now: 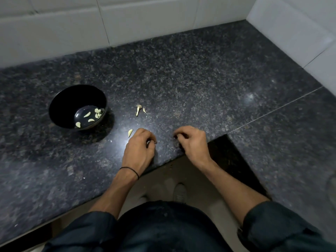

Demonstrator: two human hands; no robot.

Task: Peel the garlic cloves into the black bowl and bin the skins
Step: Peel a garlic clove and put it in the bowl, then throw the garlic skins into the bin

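Black bowl (54,106) sits left on the bench (200,79), peeled cloves (87,114) inside, one loose clove (130,133) just beside the left hand (140,149). That one and the right hand (193,141) both have curled fingers, can't tell if either holds anything.

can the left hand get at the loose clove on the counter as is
Probably yes: the clove lies bare on the counter just beside the left hand, nothing between them. Its fingers are curled, perhaps on something pale.

I log a dark speckled granite countertop (200,79) meeting white wall tiles (145,19) at a corner. Below its edge: beige floor (205,188), pale shoes (180,193).
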